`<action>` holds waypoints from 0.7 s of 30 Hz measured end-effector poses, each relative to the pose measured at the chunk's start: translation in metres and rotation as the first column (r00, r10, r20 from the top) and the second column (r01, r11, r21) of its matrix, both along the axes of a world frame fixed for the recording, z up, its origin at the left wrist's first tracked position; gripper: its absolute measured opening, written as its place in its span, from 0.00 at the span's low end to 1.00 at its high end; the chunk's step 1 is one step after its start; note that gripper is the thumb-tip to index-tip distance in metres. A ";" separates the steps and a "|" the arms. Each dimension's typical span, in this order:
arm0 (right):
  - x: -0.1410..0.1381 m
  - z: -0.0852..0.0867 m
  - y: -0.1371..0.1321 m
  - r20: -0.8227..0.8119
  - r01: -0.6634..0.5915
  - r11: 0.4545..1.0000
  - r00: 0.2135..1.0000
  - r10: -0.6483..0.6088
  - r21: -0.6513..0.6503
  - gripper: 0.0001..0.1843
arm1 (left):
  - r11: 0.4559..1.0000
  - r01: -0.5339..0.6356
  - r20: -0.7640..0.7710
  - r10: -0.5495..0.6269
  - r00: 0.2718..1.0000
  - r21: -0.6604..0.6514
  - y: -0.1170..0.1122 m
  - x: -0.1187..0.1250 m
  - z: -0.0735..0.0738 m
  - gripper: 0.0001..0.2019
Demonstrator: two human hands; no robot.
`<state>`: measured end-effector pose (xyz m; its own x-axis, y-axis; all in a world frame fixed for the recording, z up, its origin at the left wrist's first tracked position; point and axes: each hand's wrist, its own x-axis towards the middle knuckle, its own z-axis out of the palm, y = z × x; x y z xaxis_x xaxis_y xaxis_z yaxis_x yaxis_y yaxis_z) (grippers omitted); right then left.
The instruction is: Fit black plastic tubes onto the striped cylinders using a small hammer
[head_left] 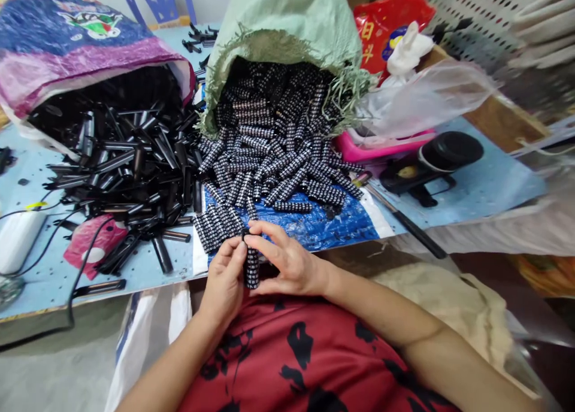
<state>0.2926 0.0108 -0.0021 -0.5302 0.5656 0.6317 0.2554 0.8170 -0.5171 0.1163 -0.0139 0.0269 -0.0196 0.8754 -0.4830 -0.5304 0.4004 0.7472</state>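
Note:
Close to my lap, at the table's front edge, both hands hold one black tube with rows of white squares (252, 269). My left hand (228, 274) pinches its upper end between thumb and fingers. From the other side, my right hand (294, 261) has its fingertips at the tube's black top and its thumb near the lower end. Just beyond my hands, similar patterned tubes lie side by side in a flat row (215, 227). Behind them a loose heap of the same tubes (274, 154) spills from a pale green woven sack (287, 17).
Left of the heap, glossy black plastic pieces (130, 160) spill from a blue and purple sack (112, 29). A pink plush item (95, 244) and a black cable (72, 292) lie nearby. On the right are a black-handled tool (417, 229), a black cylindrical object (451, 151) and a pink tray (386, 145).

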 end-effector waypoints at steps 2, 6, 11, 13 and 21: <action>0.002 -0.003 -0.001 -0.004 -0.007 1.000 1.000 0.007 -0.027 0.53 | 0.995 0.082 0.005 -0.081 0.997 -0.059 0.001 -0.005 0.002 0.24; 0.000 -0.008 -0.003 0.047 0.016 0.999 0.999 -0.014 -0.033 0.49 | 0.945 0.265 0.041 -0.262 0.964 -0.191 0.005 -0.011 -0.002 0.25; 0.051 -0.005 -0.011 0.051 0.113 0.993 0.992 -0.114 0.025 0.54 | 0.943 0.221 -0.033 -0.236 0.971 -0.250 0.006 -0.016 -0.008 0.29; 0.101 -0.005 -0.019 0.103 0.422 0.907 0.901 -0.420 0.005 0.38 | 0.962 0.136 -0.126 -0.169 0.977 -0.238 0.008 -0.026 -0.007 0.30; 0.247 -0.032 -0.022 0.686 0.936 0.286 0.072 -0.724 0.204 0.19 | 0.988 0.029 -0.211 -0.060 0.976 -0.149 0.017 -0.037 -0.011 0.36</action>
<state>0.5392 -0.0115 -0.0342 0.2745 0.9422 0.1924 0.9610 -0.2760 -0.0193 0.0795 0.0028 0.0161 -0.0992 0.7994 -0.5925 -0.3434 0.5314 0.7744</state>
